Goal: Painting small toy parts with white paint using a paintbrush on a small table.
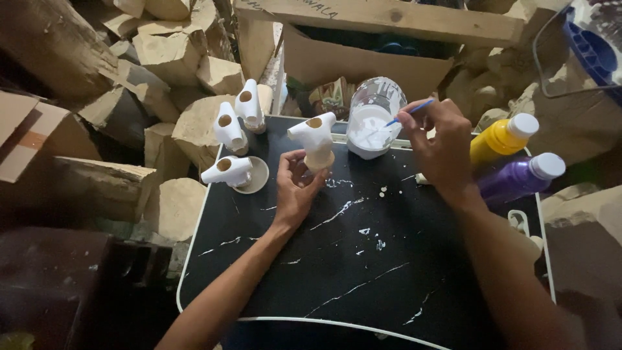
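- Head view: left hand [297,188] grips the base of a half-whitened wooden figure [315,137], upright on the black table [337,272].
- Right hand [440,146] pinches a blue paintbrush [409,111], its tip over the tilted jar of white paint [371,116].
- Three painted figures [234,123] stand left; yellow bottle [502,137] and purple bottle [521,176] lie right.

Both forearms reach far over the table — left hand [297,188] curled in a grip, right hand [442,144] pinching, wrist bent left.

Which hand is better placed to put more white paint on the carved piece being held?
The right hand, probably. It holds the blue brush with its tip in the jar of white paint, right beside the piece. The left hand is busy gripping the wooden piece by its unpainted base.
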